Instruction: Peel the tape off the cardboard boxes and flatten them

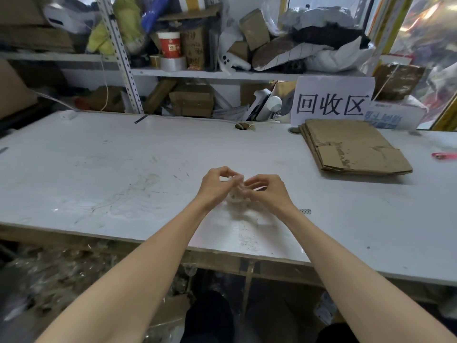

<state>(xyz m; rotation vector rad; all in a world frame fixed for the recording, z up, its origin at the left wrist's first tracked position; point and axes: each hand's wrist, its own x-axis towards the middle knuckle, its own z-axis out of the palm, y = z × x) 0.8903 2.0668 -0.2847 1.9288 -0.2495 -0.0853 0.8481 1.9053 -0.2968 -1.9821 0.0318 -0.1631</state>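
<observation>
A crumpled wad of clear tape hangs between both hands just above the middle of the white table. My left hand pinches its upper left part with curled fingers. My right hand pinches its right side. A stack of flattened cardboard boxes lies at the back right of the table, well apart from both hands.
A white sign with black characters stands behind the cardboard stack. Cluttered shelves run along the back. A pink object lies at the far right edge. Tape scraps and cardboard litter the floor under the table's front edge.
</observation>
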